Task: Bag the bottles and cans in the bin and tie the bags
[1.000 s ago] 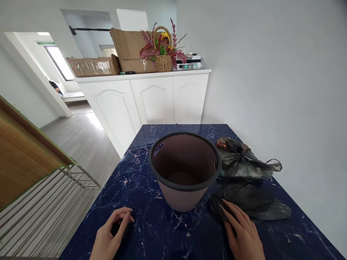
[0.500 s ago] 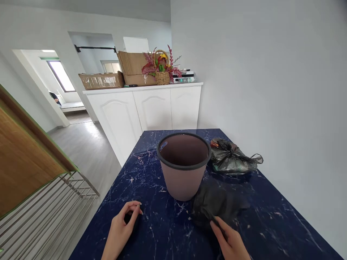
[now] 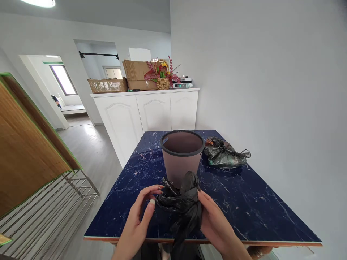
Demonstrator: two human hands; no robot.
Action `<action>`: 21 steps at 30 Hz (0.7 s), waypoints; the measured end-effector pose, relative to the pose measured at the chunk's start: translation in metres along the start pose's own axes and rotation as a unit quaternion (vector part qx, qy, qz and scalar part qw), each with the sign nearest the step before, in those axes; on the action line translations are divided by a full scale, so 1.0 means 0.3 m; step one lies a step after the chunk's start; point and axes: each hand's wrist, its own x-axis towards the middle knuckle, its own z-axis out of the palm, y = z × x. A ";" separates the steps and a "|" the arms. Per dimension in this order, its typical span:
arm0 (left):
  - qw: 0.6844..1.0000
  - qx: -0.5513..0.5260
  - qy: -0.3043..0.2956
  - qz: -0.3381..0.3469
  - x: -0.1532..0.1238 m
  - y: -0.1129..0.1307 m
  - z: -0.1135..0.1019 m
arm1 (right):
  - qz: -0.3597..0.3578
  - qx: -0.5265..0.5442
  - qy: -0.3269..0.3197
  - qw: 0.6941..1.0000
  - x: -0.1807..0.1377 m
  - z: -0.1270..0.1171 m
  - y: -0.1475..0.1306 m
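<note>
- Black plastic bag (image 3: 185,204), one, loose and crumpled; held above the near part of the surface (image 3: 260,213), in front of the bin.
- Left hand (image 3: 135,217): thumb and fingers parted, fingertips at the bag's left edge.
- Right hand (image 3: 213,215): gripping the same bag at its right side.
- Bin (image 3: 177,165), mauve, dark rim, upright on the blue marbled surface.
- Second black bag (image 3: 226,157), knotted, filled, lying just right of the bin.
- White cabinet (image 3: 154,112) beyond, bearing cardboard boxes (image 3: 107,85) and a wicker flower basket (image 3: 163,83).
</note>
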 end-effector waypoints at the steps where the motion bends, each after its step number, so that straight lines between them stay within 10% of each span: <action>1: 1.000 0.002 -0.004 0.005 -0.010 0.022 -0.012 | 0.006 -0.001 0.004 1.000 -0.005 0.018 -0.006; 11: 0.998 0.005 0.049 -0.049 -0.074 0.128 -0.069 | -0.055 -0.053 0.018 0.997 -0.016 0.065 -0.040; 21: 0.943 -0.152 0.278 -0.104 -0.049 0.084 -0.251 | -0.047 -0.132 0.034 0.990 0.005 -0.004 -0.086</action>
